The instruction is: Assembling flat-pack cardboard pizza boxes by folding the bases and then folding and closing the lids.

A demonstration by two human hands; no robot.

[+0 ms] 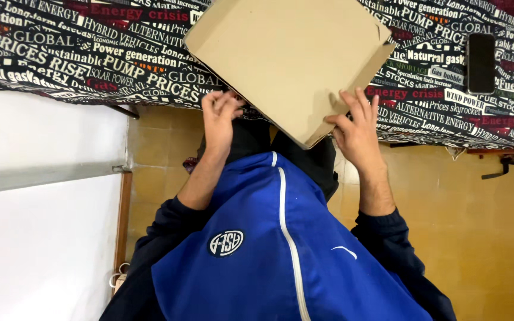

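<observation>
A flat brown cardboard box lies turned at an angle on a table with a black printed cloth, one corner hanging over the near edge. My left hand grips the box's near left edge with curled fingers. My right hand rests on the box's near right corner, fingers spread over the top face and side. Below the hands I see my blue jacket with a white stripe and dark sleeves.
A black phone lies on the cloth at the right. A white wall or panel fills the left side. Yellow-tan floor tiles show under the table, with a dark bracket at right.
</observation>
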